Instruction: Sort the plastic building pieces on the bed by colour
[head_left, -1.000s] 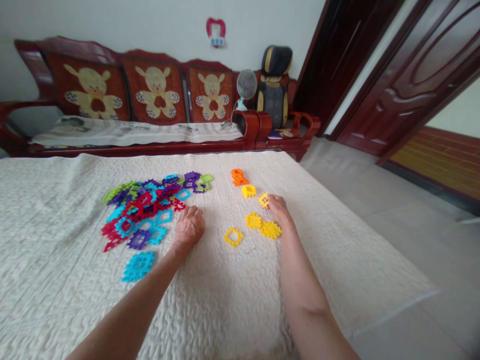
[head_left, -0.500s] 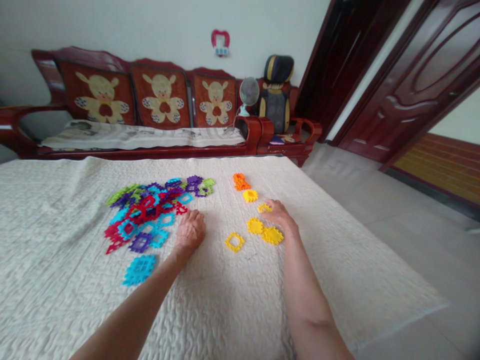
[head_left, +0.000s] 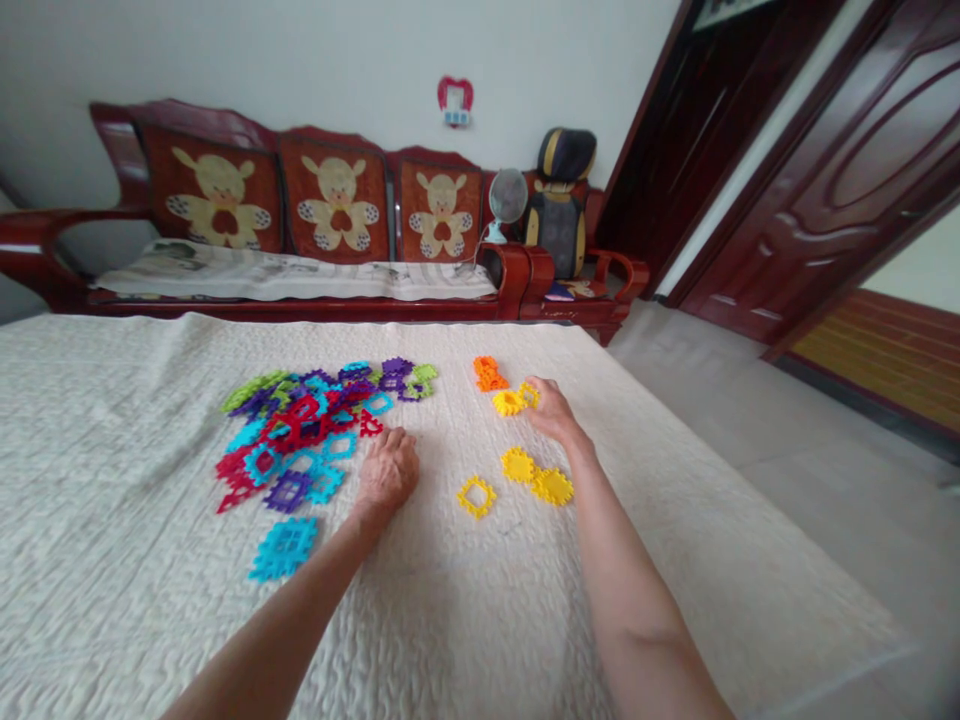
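Two bare hands work over a cream quilted cover [head_left: 450, 620] strewn with bright, notched plastic pieces. At right, the right hand [head_left: 551, 408] pinches a yellow window piece [head_left: 530, 395] between thumb and fingers, its squarish face tipped up toward the camera and showing no clear long axis. The piece sits at the fingertips, on the hand's left side, and just to the left of it, almost in line, lies a small yellow stack [head_left: 508, 403]. From this angle the two meet edge to edge; whether they actually touch cannot be told. The right hand is far nearer to that stack than the left hand [head_left: 388, 468], which rests palm down across a bare stretch of cover, fingers curled; whether anything is beneath them is hidden.

Beyond the yellow stack lies an orange cluster [head_left: 490, 374]. Nearer the wearer, two solid yellow pieces [head_left: 517, 464] overlap or touch at a corner, with a yellow frame [head_left: 477, 497] apart to their left. Beside the left hand's fingers is a red triangular piece [head_left: 370, 424], at the edge of a mixed pile [head_left: 304, 410] of red, blue, purple and green. Light-blue pieces [head_left: 285, 548] lie near the left forearm. A dark wooden sofa [head_left: 300, 311] stands behind.
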